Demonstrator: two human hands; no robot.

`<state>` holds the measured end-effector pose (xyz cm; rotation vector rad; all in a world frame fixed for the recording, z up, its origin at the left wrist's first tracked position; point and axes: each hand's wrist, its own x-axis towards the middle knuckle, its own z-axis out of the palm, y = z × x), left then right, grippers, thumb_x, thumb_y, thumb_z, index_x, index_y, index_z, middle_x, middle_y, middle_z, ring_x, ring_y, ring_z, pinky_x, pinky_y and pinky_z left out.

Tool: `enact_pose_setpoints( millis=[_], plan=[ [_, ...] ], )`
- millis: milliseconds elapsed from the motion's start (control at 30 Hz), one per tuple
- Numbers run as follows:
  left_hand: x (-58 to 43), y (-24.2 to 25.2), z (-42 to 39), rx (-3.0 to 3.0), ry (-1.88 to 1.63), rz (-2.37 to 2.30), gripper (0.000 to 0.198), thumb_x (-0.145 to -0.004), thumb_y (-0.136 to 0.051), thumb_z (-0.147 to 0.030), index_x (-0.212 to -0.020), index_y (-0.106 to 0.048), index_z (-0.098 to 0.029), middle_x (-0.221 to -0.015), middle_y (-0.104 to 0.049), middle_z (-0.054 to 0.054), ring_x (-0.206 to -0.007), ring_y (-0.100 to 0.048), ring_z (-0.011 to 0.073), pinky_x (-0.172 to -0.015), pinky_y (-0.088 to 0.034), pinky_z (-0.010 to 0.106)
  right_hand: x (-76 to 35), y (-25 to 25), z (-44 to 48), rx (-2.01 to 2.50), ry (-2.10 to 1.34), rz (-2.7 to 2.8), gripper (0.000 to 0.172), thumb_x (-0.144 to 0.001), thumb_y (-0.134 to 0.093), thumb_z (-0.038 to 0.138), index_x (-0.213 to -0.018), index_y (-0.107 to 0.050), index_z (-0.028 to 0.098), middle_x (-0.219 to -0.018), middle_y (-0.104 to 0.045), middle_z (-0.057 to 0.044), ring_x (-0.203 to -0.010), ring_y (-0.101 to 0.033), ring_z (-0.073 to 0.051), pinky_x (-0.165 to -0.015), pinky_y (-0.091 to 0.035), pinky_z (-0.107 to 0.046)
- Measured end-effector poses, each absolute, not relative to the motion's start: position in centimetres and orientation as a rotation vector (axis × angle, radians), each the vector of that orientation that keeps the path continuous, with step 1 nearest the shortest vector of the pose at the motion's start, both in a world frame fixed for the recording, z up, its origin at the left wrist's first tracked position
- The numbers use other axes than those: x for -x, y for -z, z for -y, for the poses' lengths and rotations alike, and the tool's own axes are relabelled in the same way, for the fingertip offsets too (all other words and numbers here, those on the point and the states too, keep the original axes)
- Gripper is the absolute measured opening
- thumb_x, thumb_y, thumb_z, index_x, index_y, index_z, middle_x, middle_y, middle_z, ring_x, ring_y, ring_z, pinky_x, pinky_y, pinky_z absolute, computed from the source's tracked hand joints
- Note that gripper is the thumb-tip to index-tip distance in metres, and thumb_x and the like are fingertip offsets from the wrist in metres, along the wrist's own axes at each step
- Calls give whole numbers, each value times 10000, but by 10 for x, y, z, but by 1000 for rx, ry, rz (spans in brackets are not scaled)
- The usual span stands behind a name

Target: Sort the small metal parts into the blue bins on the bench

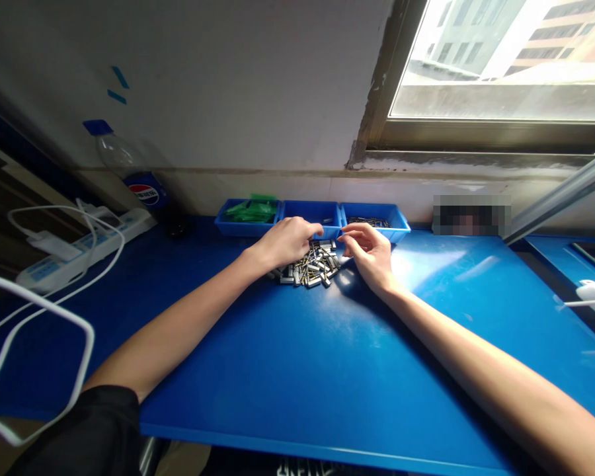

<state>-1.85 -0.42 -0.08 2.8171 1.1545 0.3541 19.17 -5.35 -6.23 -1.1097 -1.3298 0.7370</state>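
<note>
A: Where is the work centred?

B: On the pile of small metal pieces (313, 270), lying on the blue table (277, 370). The left hand (287, 241) is over the pile's back left part; the right hand (369, 254) is just right of it.

A: And the fingers?

B: The left ones are curled in, index bent. The right ones are loosely bent, thumb near the index finger. I can't tell whether either hand pinches a piece.

A: Which step is this?

B: I'd judge it to be handling pieces one by one at the pile. The next move seems to call for a light fingertip grip that doesn't drag neighbouring pieces along.

A: What's hard to make out?

B: The left hand covers part of the pile and its own fingertips. Behind the pile, that hand also hides some of the middle bin (333, 233). Well right of the pile, a pixelated patch (471, 215) masks something.
</note>
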Motion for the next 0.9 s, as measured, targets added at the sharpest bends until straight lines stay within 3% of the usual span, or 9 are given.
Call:
enact_pose_setpoints(
  millis=[267,400,533,633,900],
  plan=[
    [14,1,4,-2262,-865,-930,150,-854,-739,-226,-936,-840,-150,-933,-831,74,-870,-786,212,-852,-613,298,-191,58,54,1126,-785,1324,167,-830,-728,401,-914,-701,259,-743,-721,4,-620,-660,-178,-601,-575,-335],
    [13,2,2,-1953,-905,-947,315,-780,-854,-404,-913,-835,-120,-863,-820,104,-792,-776,218,-774,-632,313,-192,58,55,1101,-845,1358,183,-818,-752,377,-957,-714,265,-756,-729,9,-615,-658,-176,-622,-588,-346],
    [12,3,1,-1715,-886,-924,457,-731,-893,-516,-859,-797,-88,-792,-795,118,-689,-740,181,-705,-623,305,-193,58,56,1045,-967,1449,328,-817,-806,389,-1108,-708,274,-871,-768,-4,-715,-717,-195,-718,-629,-380],
    [12,3,2,-1606,-893,-874,469,-716,-912,-509,-877,-784,-87,-805,-797,118,-723,-754,183,-749,-632,315,-193,56,57,983,-1105,1449,410,-807,-841,449,-1154,-692,289,-947,-796,-20,-806,-762,-226,-786,-653,-418],
    [16,4,-2,-1673,-892,-813,390,-685,-938,-346,-948,-798,-94,-928,-825,120,-884,-796,238,-874,-645,355,-191,57,57,943,-1183,1332,363,-772,-890,459,-1039,-762,249,-866,-808,-23,-730,-747,-207,-768,-644,-406]
  ],
)
